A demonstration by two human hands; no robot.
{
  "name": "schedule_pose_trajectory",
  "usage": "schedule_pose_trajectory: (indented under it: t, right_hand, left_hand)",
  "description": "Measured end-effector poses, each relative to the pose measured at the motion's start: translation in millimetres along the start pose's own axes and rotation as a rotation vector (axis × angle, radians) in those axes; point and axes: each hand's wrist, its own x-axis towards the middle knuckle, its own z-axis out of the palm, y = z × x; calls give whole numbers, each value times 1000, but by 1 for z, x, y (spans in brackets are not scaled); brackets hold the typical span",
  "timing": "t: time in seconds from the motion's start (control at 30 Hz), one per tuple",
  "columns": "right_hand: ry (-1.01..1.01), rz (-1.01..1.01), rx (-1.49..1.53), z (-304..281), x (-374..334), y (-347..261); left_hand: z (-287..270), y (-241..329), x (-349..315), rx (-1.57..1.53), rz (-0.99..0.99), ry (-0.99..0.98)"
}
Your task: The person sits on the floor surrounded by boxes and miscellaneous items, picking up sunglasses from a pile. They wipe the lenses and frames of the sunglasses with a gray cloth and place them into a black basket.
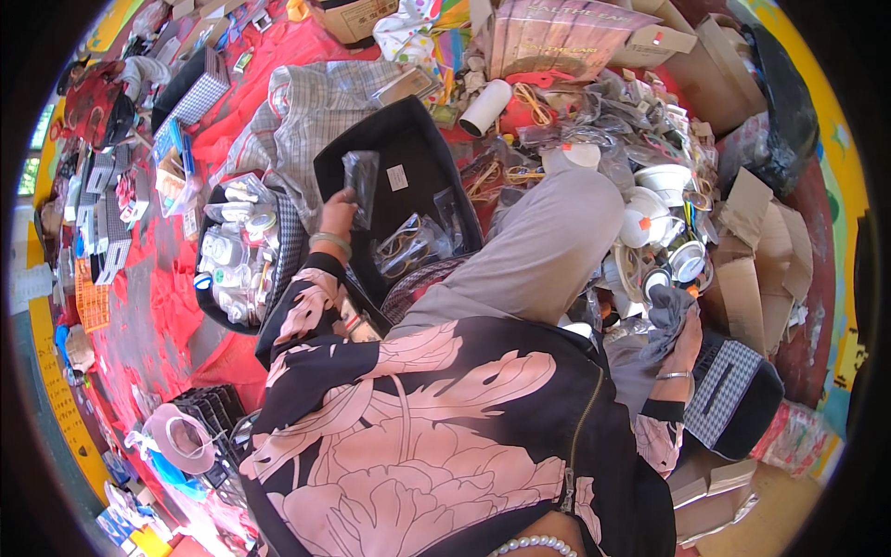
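My left hand [337, 213] is closed on a clear plastic packet [361, 190] with something dark in it, held over a black fabric box [390, 139]. Inside that box lie a packet of what look like glasses [408, 246] and another dark plastic packet [451, 218], near a white label [397, 176]. Off to the right, my right hand [687, 342] grips a crumpled grey cloth [666, 320] beside the pile of small goods. Its fingertips are partly covered by the cloth.
A houndstooth bin [290, 246] full of clear containers stands left of the black box. White cups [665, 184] and bagged goods are heaped at the right, near open cardboard boxes [766, 260]. A houndstooth-and-black box [733, 395] lies by my right wrist. A checked cloth [278, 125] lies beyond the bin.
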Motion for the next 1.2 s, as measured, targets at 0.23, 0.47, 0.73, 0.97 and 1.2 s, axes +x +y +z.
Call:
schedule_pose_trajectory:
  t: [0.23,0.47,0.73,0.97,1.2]
  right_hand:
    - [-9,187,15,34,-14,5]
    - [12,260,2,51,-33,14]
    - [76,284,42,38,-30,41]
    - [93,192,-153,41,-25,38]
    - [77,220,-27,38,-26,39]
  left_hand:
    - [32,-155,55,195,-235,-115]
    - [130,-213,31,89,-183,-102]
    - [157,-83,-20,956,121,-10]
    - [172,-125,6,1331,223,-748]
    - [196,12,5,727,820,0]
